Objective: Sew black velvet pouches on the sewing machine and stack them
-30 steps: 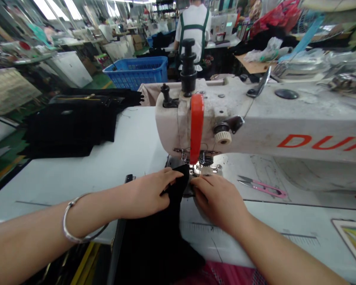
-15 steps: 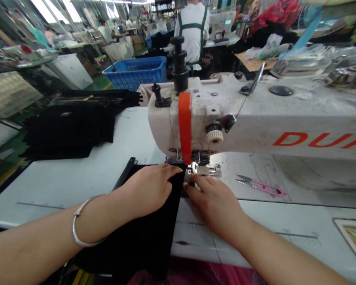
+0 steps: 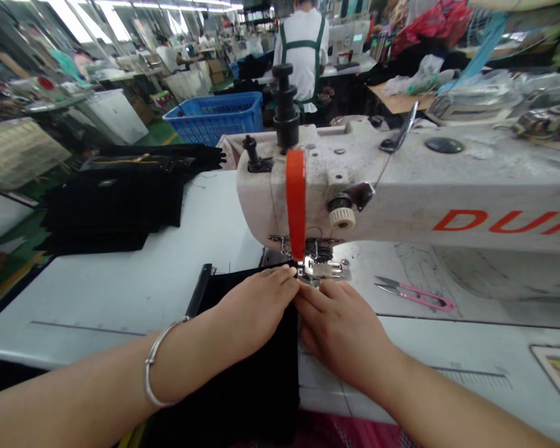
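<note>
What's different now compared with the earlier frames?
The left hand has moved right, closer to the right hand; their fingertips now nearly meet. The black fabric, bunched at first, lies flatter, spread farther left. No release is visible. The pink snips and black pile stayed put.

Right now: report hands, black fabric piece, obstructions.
Bare left hand on black fabric piece; bare right hand at its edge. Pink-handled metal snips clear, off right.

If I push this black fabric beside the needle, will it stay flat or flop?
The black fabric probably slides fairly flat, since its right edge runs straight, hinting at some body. It should still bend, as it looks like a broad, thin sheet. Rolling seems unlikely: it lies flat under the left hand.
</note>
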Motion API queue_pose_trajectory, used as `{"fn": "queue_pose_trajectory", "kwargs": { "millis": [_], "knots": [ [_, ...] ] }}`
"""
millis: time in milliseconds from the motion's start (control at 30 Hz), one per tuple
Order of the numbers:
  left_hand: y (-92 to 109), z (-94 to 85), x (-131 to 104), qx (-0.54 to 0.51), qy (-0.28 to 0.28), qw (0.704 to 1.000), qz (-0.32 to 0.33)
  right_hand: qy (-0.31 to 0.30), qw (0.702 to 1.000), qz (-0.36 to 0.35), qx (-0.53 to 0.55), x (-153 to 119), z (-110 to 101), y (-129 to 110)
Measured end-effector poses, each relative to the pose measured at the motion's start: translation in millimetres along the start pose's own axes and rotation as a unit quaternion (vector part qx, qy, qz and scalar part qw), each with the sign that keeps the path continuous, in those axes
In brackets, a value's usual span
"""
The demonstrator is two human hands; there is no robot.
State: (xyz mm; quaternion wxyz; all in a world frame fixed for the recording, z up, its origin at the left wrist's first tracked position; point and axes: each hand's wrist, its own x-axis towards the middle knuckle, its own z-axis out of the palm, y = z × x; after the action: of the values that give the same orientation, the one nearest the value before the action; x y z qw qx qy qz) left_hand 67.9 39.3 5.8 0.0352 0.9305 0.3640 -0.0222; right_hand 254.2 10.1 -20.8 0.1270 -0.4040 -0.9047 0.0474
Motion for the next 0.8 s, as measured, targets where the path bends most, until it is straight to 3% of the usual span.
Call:
{"fn": "queue_pose_trajectory", "kwargs": {
  "millis": [167, 333, 633, 733, 800],
  "knots": [
    [8.7, 19.1, -5.3, 0.129, 0.034, 0.991, 0.017, 0.011, 1.0, 0.011, 0.007, -1.2, 0.4, 0.3],
    [9.7, 19.3, -6.6, 0.161, 0.034, 0.986, 0.036, 0.025, 0.999, 0.021, 0.016, -0.6, 2.2, -1.0],
    [-8.4, -3.0, 13.2, -0.061, 0.021, 0.998, -0.026, 0.021, 0.998, 0.031, 0.045, 1.5, 3.5, 5.8],
    [-5.9, -22.3, -0.5, -0.135, 0.012, 0.988, -0.076, 0.033, 0.997, -0.004, 0.076, -7.8, -4.5, -1.5],
    [8.0, -34.4, -23.4, -0.146, -0.004, 0.985, -0.087, 0.036, 0.992, -0.038, 0.116, -20.4, -5.3, -16.0]
  ]
}}
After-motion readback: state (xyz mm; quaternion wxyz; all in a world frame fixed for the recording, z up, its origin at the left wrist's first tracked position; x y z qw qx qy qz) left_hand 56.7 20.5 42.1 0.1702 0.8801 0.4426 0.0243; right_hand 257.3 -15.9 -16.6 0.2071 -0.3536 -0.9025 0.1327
